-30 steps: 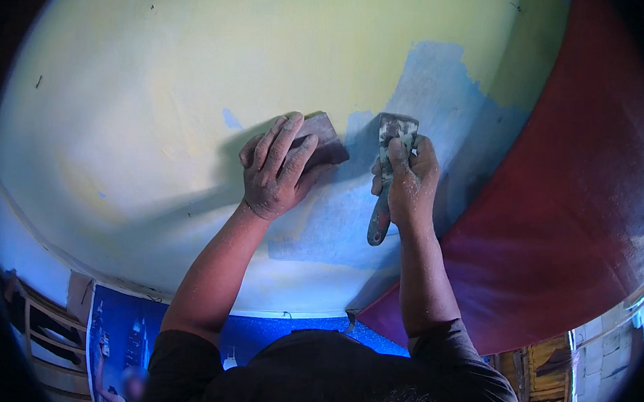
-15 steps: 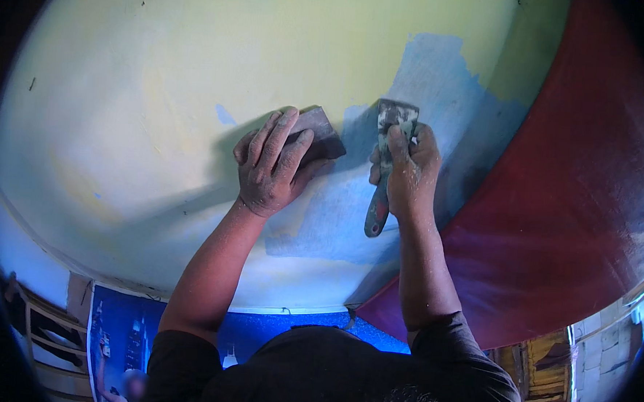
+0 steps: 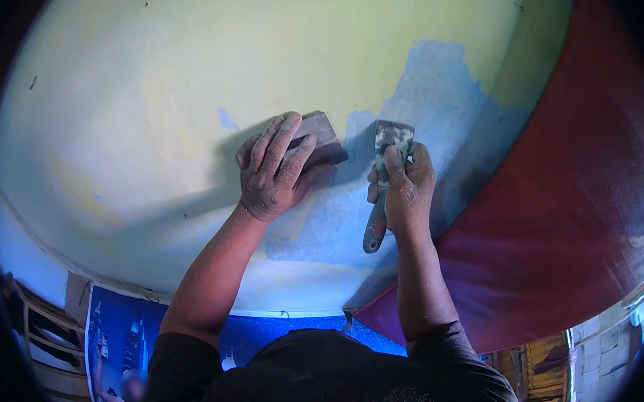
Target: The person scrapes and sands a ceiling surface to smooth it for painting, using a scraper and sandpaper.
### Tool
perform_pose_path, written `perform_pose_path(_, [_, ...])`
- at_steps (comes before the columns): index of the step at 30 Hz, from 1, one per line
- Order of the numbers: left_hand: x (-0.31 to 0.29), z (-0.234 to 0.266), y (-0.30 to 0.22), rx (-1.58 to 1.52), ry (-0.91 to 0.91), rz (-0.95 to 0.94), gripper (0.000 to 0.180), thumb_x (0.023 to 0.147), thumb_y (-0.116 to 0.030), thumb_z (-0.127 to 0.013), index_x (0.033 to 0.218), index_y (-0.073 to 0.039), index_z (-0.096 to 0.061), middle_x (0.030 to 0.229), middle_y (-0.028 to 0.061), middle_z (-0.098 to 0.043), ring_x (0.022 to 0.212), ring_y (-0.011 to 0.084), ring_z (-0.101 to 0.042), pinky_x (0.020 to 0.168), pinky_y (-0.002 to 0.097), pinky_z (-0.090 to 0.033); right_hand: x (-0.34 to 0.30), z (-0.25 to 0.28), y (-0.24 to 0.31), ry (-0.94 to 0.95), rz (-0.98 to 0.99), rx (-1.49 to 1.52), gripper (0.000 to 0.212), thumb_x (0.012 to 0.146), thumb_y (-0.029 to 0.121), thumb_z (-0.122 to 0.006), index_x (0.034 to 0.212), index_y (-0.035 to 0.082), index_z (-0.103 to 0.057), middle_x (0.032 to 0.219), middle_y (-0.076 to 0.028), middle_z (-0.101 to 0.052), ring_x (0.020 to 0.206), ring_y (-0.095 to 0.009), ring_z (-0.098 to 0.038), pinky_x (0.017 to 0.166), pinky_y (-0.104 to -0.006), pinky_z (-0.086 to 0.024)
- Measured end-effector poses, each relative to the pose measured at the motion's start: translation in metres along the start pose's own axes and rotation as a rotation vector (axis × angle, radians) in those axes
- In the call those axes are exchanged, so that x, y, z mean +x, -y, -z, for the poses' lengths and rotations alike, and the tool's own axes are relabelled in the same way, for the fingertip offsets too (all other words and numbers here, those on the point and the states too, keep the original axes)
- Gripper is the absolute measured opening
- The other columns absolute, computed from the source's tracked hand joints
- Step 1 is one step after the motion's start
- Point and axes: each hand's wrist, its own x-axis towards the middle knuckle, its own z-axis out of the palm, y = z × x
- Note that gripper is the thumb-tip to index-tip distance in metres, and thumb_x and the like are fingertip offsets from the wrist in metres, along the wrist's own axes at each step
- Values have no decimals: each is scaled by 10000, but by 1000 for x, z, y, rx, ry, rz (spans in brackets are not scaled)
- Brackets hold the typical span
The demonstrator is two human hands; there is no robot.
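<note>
A blade corner could gouge the pale yellow, smooth painted surface if the right hand tips the dark-handled, flat-bladed scraper too steeply; dusty skin might also let the dark grey, rectangular block slip from the left hand. The left fingers and thumb clasp the block, which sits at two o'clock from that palm. The right fingers are curled round the scraper, blade toward twelve o'clock, handle end toward seven; whether its edge touches the surface is hard to tell. The scraper looks grimy, whitish smears mottling its blade; the block, flat-faced and straight-edged.
</note>
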Motion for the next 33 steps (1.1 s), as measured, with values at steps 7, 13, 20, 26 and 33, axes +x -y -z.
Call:
perform_pose_path(7, [3,5,-3,-2,13,48,539,919,-493,-885,1349,-205,-734,1582,90,-639,1438,278,-581,1163,437,-381,9,-5,1,23,64,67,227,1164,219,-613,1142,1,-552,781,-105,-689,544,-158,-636,494,-327,-503])
perform_pose_path(13, [2,3,-3,-1,8,45,537,918,-485,-886,1350,-205,-734,1580,92,-640,1438,278,-582,1164,439,-379,12,-4,8,10,69,-1,218,1163,204,-610,1130,-3,-552,774,-109,-687,540,-156,-635,491,-327,-500])
perform_pose_path(20, [1,-2,1,9,9,1,598,917,-490,-891,1380,-161,-705,1575,163,-638,1425,340,-602,1161,464,-385,8,-2,-2,15,37,35,217,1159,197,-611,1111,-7,-557,773,-114,-688,542,-156,-633,496,-328,-505])
perform_pose_path(26, [7,7,0,0,9,39,538,923,-479,-884,1354,-196,-729,1580,99,-639,1426,284,-592,1164,440,-377,9,-7,9,15,62,72,217,1160,198,-609,1113,-7,-553,791,-118,-691,538,-160,-627,498,-329,-506])
perform_pose_path(33, [1,3,-3,7,26,43,537,921,-472,-884,1353,-193,-728,1572,100,-645,1430,290,-590,1158,440,-381,7,-1,4,63,-15,76,221,1162,209,-607,1137,0,-540,786,-118,-683,544,-162,-628,495,-326,-500])
